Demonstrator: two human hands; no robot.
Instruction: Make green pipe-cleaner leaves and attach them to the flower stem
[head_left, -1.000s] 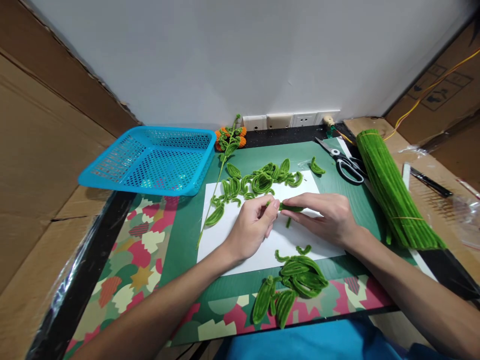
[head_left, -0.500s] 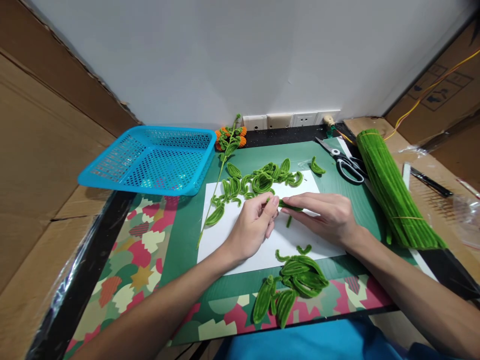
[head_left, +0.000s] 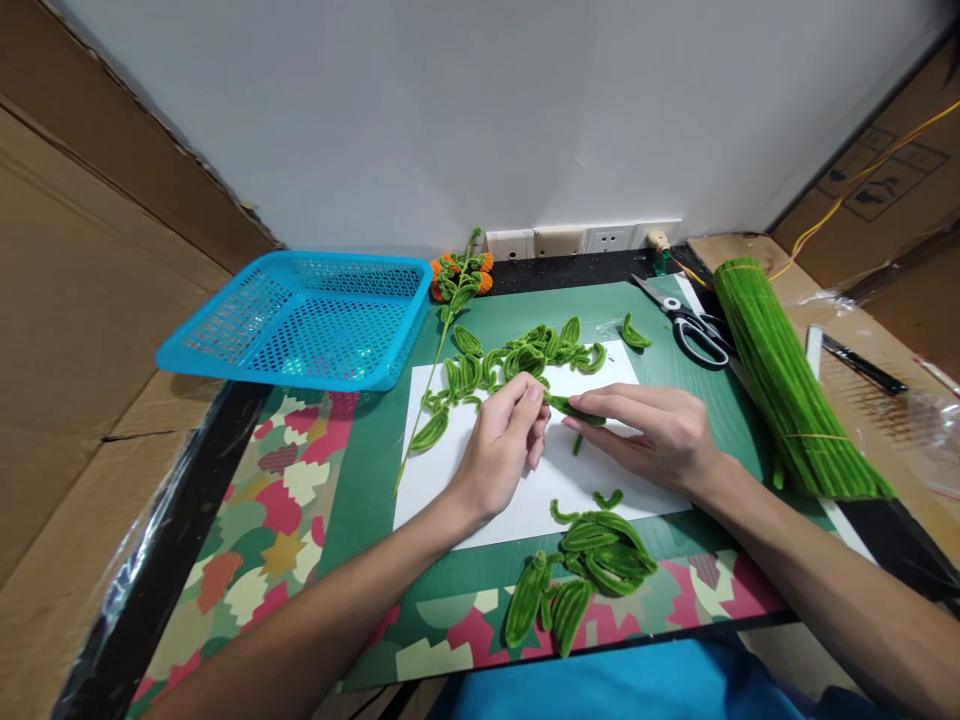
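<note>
Both hands meet over a white sheet of paper. Between them is a green pipe cleaner leaf. My right hand pinches its body between thumb and fingers. My left hand is closed on the leaf's other end, mostly hidden by the fingers. Behind the hands lies a row of green fuzzy leaves and curled pieces. Nearer my body is another pile of green leaves. A short green piece lies on the paper below my right hand.
At the left stands a blue mesh basket. Orange flowers with green leaves lie at the back. Scissors, a thick bundle of green pipe cleaners and a black-handled knife are on the right. Sockets line the wall.
My left hand has shifted slightly left, away from my right hand, so more of the leaf shows between them. My right hand stays nearly in place.
</note>
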